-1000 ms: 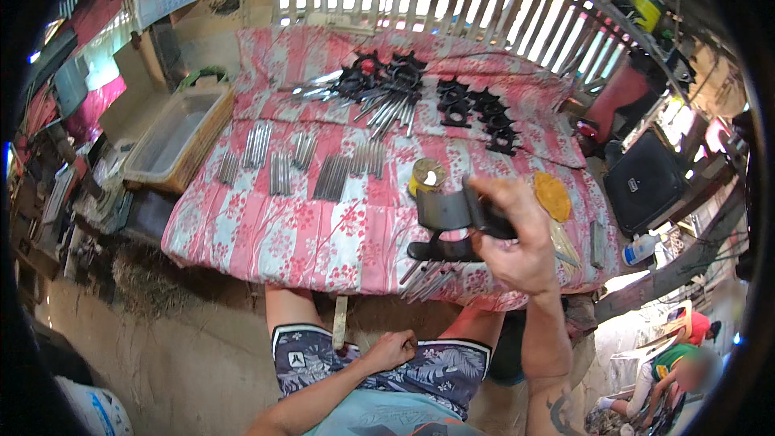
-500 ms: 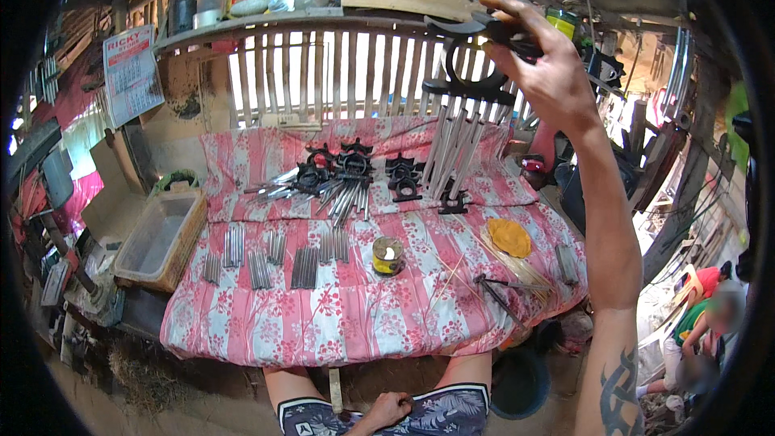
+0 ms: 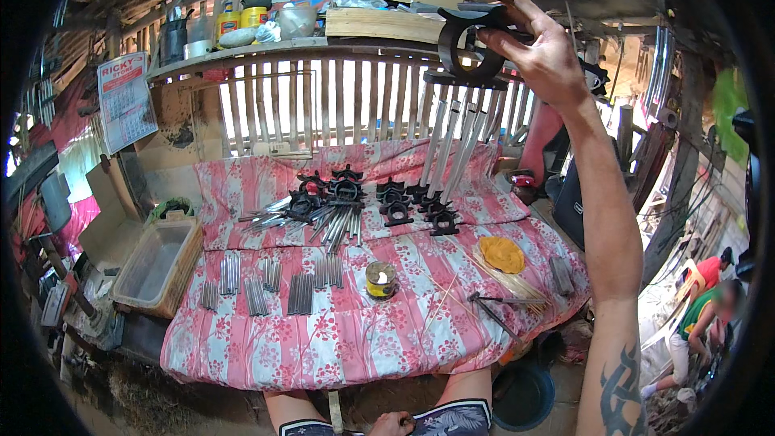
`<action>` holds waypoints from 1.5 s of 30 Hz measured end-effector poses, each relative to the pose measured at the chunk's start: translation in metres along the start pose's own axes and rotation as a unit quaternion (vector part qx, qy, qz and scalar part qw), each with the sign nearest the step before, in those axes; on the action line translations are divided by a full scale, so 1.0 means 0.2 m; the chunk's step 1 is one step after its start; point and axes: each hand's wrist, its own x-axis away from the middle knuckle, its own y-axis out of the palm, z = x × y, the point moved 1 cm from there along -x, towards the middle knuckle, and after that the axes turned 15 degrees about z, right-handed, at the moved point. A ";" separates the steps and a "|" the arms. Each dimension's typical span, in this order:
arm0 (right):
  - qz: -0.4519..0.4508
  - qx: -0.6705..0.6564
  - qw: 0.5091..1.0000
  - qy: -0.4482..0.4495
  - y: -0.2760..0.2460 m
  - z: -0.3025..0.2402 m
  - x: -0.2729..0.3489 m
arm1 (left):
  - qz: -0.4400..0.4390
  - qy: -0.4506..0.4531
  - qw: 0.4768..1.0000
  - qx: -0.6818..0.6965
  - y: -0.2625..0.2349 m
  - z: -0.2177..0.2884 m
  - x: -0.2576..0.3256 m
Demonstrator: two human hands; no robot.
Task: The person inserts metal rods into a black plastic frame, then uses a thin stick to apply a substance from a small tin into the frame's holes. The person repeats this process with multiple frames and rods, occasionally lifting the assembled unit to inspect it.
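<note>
My right hand (image 3: 537, 52) is raised at the upper right, its fingers closed round a wind chime. The chime's black ring-shaped frame (image 3: 448, 52) hangs upright, with several long silver tubes (image 3: 468, 149) dangling below it over the covered table. On my lap rests my left hand (image 3: 393, 425), its fingers curled and partly cut off by the lower edge; nothing shows in it. Below the hanging tubes lie several more black frames (image 3: 395, 203). Another pile of black frames (image 3: 345, 187) with silver tubes (image 3: 339, 226) spreads to their left.
The pink-and-white floral cloth (image 3: 323, 355) bears bundled short tubes (image 3: 301, 295), a tin (image 3: 380, 281), a yellow-orange round piece (image 3: 502, 254), thin sticks (image 3: 517, 278) and a dark metal tool (image 3: 496, 315). A plastic bin (image 3: 157, 266) stands left, a shelf (image 3: 242, 52) behind. A person (image 3: 701, 315) sits far right.
My view has tilted up slightly, so the table sits lower in the picture. The wind chime is still in my raised right hand, its frame turned to show the ring more fully.
</note>
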 end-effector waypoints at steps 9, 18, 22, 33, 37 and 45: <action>0.006 -0.073 0.996 0.048 -0.03 -0.02 0.05 | 0.016 0.012 1.000 0.000 0.01 0.00 0.00; 0.014 -0.097 0.991 0.086 -0.07 -0.02 0.11 | -0.001 0.007 1.000 -0.003 -0.01 0.02 0.00; 0.024 -0.106 0.990 0.090 -0.07 -0.02 0.13 | 0.012 0.011 1.000 -0.008 0.01 0.00 0.00; 0.043 -0.071 0.993 0.081 -0.06 0.00 0.22 | 0.003 0.009 1.000 -0.017 0.01 0.00 0.01; 0.019 -0.080 0.993 0.088 -0.07 0.00 0.25 | -0.015 -0.005 1.000 -0.020 0.00 0.01 0.01; -0.006 -0.030 0.996 0.088 -0.09 -0.02 0.30 | -0.010 0.009 1.000 -0.017 0.00 0.00 0.01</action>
